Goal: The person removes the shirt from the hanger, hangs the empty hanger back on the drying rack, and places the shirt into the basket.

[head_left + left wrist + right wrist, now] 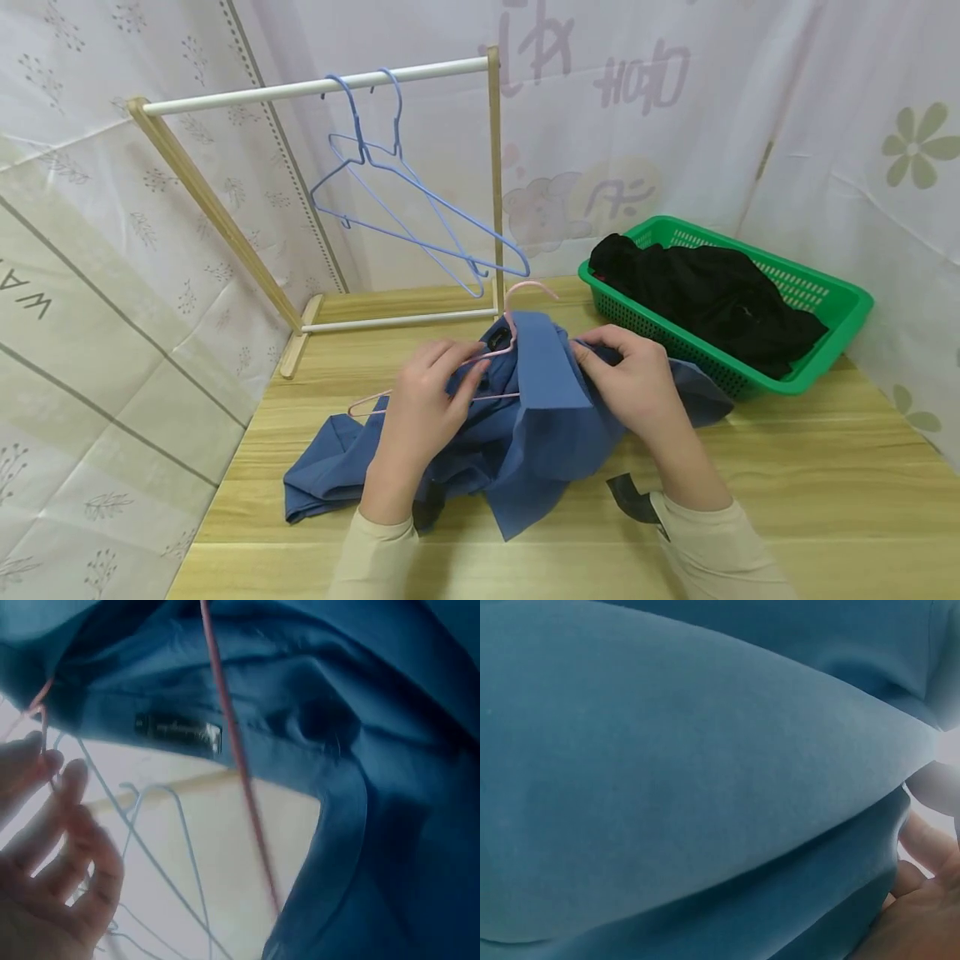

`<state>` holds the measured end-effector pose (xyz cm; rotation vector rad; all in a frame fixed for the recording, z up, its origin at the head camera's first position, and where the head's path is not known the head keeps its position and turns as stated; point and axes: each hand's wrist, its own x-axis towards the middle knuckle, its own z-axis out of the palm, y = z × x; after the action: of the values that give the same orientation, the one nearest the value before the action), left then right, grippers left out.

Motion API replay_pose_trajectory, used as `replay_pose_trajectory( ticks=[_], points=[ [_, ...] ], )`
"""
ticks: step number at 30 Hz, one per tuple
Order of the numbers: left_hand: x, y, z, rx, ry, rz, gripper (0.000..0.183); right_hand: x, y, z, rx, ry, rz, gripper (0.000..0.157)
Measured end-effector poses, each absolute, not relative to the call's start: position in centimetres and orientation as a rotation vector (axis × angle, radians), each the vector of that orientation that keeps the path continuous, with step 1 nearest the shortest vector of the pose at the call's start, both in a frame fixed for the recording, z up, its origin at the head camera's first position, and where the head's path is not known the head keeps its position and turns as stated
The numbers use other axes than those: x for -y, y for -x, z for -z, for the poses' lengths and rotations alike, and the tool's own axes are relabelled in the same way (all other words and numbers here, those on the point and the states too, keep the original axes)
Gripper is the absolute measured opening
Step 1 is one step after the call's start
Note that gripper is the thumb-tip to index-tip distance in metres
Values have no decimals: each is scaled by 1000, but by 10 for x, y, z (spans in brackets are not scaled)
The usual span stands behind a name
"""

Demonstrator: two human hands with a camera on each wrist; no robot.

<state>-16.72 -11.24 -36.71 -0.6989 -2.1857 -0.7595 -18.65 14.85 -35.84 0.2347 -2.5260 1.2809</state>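
A blue collared shirt lies bunched on the table, its collar raised in the middle. A pink hanger runs partly inside the shirt, hook up beside the collar, with one end sticking out at the left. My left hand pinches the hanger's arm just below the hook. In the left wrist view the hanger's bar crosses the neck opening, near a dark label. My right hand pinches the shirt cloth right of the collar. Cloth fills most of the right wrist view and hides the hanger's other end.
Behind the shirt at the left stands a rack with a white rail and wooden posts. Two blue hangers hang from it. At the right, a green basket holds black clothing, close to the shirt's right end.
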Motion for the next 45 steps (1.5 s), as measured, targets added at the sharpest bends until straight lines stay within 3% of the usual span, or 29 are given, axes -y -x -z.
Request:
replay_pose_trajectory(
  ticks=[7, 17, 27, 45],
  points=[
    [109, 167, 371, 2206, 683, 946, 5, -147, 182, 357, 2553, -340, -1380, 38],
    [109, 165, 374, 2234, 655, 1014, 4, -141, 181, 357, 2653, -570, -1353, 62],
    [110, 164, 376, 2235, 662, 1051, 5, -138, 183, 360, 2604, -595, -1284, 48],
    [116, 163, 375, 2226, 641, 1065, 5, -138, 183, 364, 2571, -543, -1243, 42]
  ],
)
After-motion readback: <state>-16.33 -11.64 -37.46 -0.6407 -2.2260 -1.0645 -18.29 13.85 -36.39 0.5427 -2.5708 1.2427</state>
